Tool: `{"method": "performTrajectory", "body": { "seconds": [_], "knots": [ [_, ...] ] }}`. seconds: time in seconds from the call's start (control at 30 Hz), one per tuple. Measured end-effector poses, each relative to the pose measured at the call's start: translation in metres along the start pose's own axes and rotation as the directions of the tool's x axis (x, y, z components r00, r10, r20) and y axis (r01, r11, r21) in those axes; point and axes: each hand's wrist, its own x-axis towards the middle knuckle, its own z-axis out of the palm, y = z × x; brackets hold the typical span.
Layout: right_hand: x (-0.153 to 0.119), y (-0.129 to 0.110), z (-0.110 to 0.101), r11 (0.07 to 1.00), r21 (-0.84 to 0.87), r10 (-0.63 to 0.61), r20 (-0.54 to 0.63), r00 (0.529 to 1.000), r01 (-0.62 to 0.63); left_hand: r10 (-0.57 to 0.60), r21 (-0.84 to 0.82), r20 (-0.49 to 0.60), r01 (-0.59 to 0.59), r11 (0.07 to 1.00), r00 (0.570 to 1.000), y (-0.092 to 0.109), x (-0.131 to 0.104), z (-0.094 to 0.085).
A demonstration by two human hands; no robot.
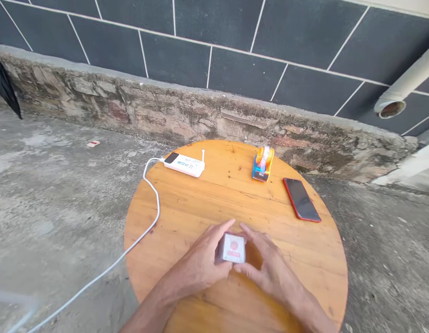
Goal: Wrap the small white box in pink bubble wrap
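Note:
Between my two hands stands a small box (234,249), pale on top with a red round mark and red lettering too blurred to read. My left hand (209,254) wraps its left side, thumb at the near edge and fingers at the far edge. From the right, my right hand (268,263) grips the same box with thumb and fingertips, its palm apart from the box. The box is over the near middle of the round wooden table (180,217); whether its base touches the wood is hidden.
A white power bank (185,164) with a white cable (158,203) lies at the back left. A blue and orange tape dispenser (262,164) stands at the back right, near a red-edged phone (301,199). Behind the table runs a stone wall base (148,108).

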Motion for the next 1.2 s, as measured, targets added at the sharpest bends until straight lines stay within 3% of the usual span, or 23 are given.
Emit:
{"method": "performTrajectory", "body": {
  "seconds": [0.17,0.43,0.97,1.2],
  "knots": [
    [-0.002,-0.002,0.005,0.994,-0.088,-0.078,-0.086,0.993,0.07,0.018,0.017,-0.01,-0.018,1.0,1.0,-0.002,0.001,0.0],
    [-0.003,-0.01,0.007,0.991,-0.131,-0.033,-0.119,0.992,0.017,0.042,0.013,-0.03,-0.041,0.999,0.999,-0.003,0.001,-0.004],
    [-0.008,-0.032,0.004,0.969,-0.226,-0.102,-0.012,0.995,0.097,0.056,-0.008,-0.043,-0.056,0.998,0.997,-0.001,-0.001,-0.004],
    [-0.01,-0.019,0.011,0.979,-0.199,-0.055,-0.091,0.994,0.036,0.101,0.005,-0.069,-0.101,0.995,0.992,0.0,0.004,-0.002]
  ]
}}
